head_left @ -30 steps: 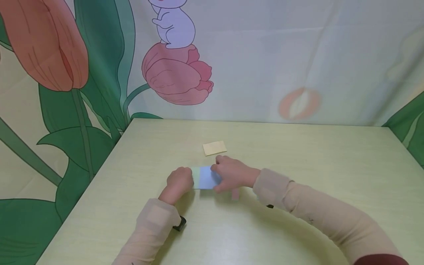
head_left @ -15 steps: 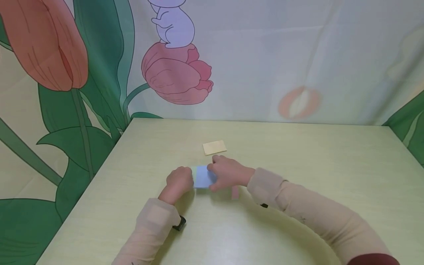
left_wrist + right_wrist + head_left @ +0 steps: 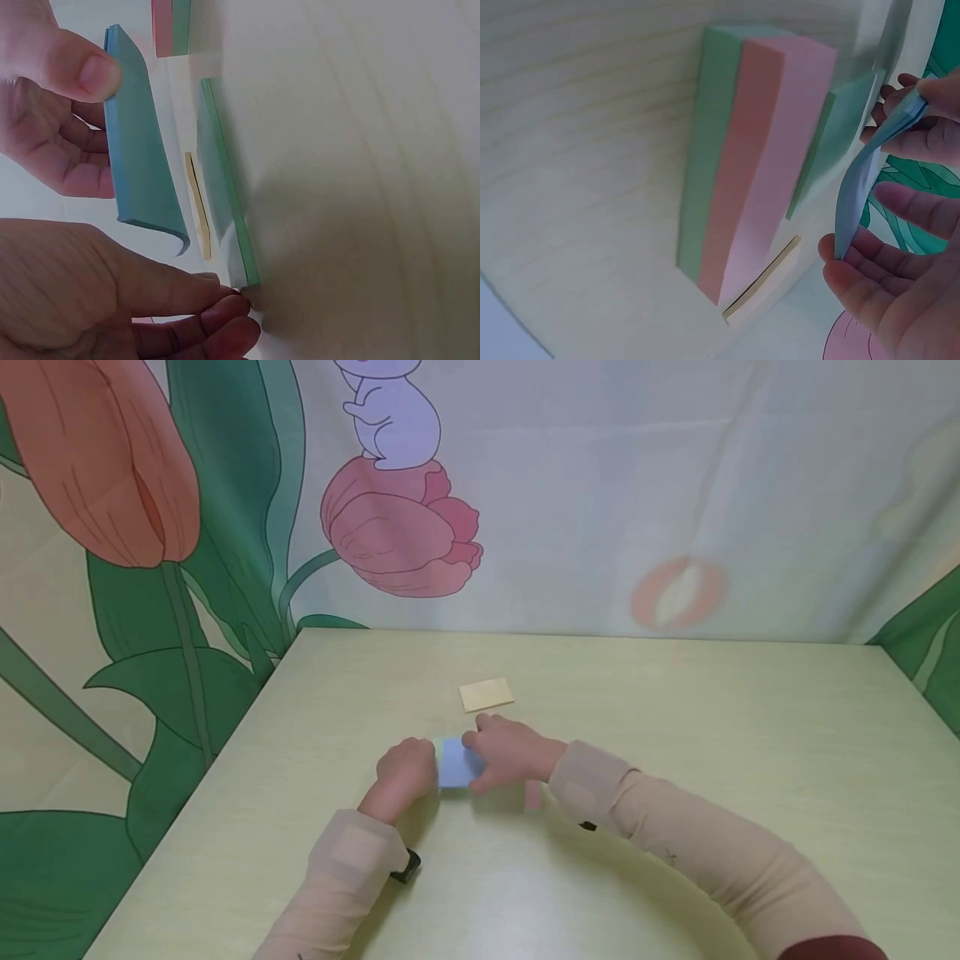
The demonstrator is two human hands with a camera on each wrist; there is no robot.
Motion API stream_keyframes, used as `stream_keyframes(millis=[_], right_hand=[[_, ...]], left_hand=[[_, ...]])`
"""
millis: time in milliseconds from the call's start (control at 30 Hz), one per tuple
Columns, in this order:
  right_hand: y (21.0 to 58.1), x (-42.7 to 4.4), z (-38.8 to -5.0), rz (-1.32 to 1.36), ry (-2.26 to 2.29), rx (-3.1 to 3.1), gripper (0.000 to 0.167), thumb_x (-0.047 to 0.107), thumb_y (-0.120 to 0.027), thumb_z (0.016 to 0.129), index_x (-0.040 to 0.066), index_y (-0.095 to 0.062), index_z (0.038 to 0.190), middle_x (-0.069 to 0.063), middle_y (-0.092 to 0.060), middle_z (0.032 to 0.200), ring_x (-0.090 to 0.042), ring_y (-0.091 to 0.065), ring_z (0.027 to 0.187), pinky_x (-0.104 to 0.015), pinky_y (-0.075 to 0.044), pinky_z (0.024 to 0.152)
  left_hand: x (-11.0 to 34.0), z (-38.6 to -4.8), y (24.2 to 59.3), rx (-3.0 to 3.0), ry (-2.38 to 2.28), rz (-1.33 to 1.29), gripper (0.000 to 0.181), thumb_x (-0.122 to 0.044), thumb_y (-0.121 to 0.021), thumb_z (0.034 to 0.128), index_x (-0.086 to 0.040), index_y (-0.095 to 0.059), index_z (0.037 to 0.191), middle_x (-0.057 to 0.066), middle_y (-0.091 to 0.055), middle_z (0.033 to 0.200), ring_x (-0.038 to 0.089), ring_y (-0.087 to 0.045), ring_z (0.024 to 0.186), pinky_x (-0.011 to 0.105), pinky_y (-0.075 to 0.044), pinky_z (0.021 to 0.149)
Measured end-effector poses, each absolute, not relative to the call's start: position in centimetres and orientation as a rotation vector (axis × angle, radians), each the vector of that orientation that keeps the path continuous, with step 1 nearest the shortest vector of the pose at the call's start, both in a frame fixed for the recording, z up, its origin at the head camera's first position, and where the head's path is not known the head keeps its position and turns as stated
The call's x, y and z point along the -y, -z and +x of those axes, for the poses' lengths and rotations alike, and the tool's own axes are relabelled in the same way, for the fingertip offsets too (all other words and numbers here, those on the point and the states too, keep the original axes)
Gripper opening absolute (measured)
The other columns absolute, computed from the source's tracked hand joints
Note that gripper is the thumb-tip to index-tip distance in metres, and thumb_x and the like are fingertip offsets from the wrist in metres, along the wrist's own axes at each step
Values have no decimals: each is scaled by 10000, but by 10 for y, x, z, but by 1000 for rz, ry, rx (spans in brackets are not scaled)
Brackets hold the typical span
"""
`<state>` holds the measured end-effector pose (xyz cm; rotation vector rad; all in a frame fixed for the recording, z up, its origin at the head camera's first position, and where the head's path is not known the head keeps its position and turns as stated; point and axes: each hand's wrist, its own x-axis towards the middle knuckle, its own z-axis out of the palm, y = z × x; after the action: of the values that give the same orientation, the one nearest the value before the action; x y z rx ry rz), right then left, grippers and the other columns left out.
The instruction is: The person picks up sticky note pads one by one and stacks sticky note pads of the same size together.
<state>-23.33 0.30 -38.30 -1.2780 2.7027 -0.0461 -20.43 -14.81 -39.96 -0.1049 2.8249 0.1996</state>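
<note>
The right hand (image 3: 513, 750) holds a thin blue pad of paper notes (image 3: 456, 764) by its edges, thumb on one side and fingers on the other. In the left wrist view the blue pad bends, with its lower end curling. A green pad (image 3: 238, 225) lies flat on the table beneath and beside it. The left hand (image 3: 405, 772) pinches the near end of that green pad between thumb and fingertips, close to the table. In the head view the blue pad covers most of the green one; only a narrow green strip shows by the left hand.
A pink-and-green block (image 3: 739, 157) stands on the table, mostly hidden under the right forearm in the head view. Beyond the hands lies a thin pale yellow pad (image 3: 486, 694). A printed flower curtain (image 3: 570, 510) hangs behind the table's back edge.
The right hand has slid left with the blue pad toward the left hand, so less of the green pad shows. The left hand stays in place.
</note>
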Motion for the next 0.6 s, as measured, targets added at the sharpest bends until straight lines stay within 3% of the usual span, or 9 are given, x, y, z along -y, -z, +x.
stream_keyframes(millis=[600], right_hand=[[391,8,-237,-1191,80,-2720,614,402,-668,654,67,-485,1134,-46,-511,955,-140,-472,796,-225,-407,590]], left_hand=[[148,-203,399,-2840,-207,-111,90,-68,-508,826,-35,-591,839,66,-521,771,195,-466,627,284,-390,488]])
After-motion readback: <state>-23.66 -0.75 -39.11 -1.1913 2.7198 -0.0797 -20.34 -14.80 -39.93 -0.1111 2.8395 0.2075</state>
